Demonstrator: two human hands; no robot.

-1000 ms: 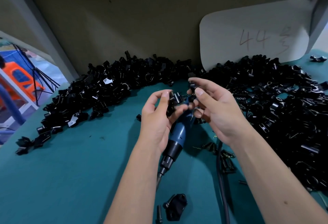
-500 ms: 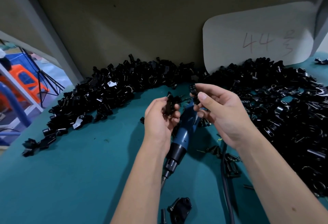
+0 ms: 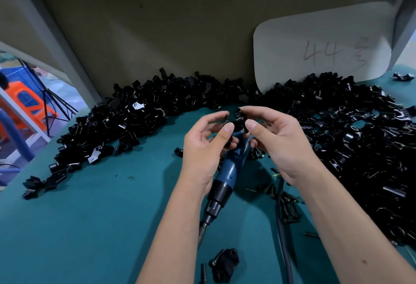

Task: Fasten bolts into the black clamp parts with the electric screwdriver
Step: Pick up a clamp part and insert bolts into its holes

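Spread across the far side of the green table [image 3: 90, 227], beyond both grips: two heaps of black clamp parts, the left heap [image 3: 139, 121] and the larger right heap [image 3: 360, 148], almost meeting behind the fingers. Propped behind the right heap: a pale card [image 3: 322, 42] marked "44".

Directly beneath the grips, lying flat with its bit toward the near edge: the blue electric screwdriver [image 3: 226, 174], held by neither hand, its cable [image 3: 282, 227] trailing off below the right wrist. Scattered beside that cable: loose bolts [image 3: 289, 205]. Nearer than either grip, by the left forearm: one clamp piece [image 3: 225, 265] lying with a bolt next to it.

Raised above the screwdriver: left hand [image 3: 202, 148], thumb and fingertips closed narrowly on a small black part [image 3: 226, 118]; right hand [image 3: 276, 146], thumb and forefinger pinching another clamp part [image 3: 239, 119]. The two pieces just beside each other, possibly touching; too dark to tell which holes line up, or whether a bolt is already seated.

Likely trouble from here: a fingertip pinch on small, smooth parts, easily lost while mating them, with any dropped piece vanishing among identical ones. Halves joined out of line, then a cross-threaded bolt once power is applied. Also a reach down for the screwdriver with only one grip left on the pair, letting them twist apart or spin under the bit.
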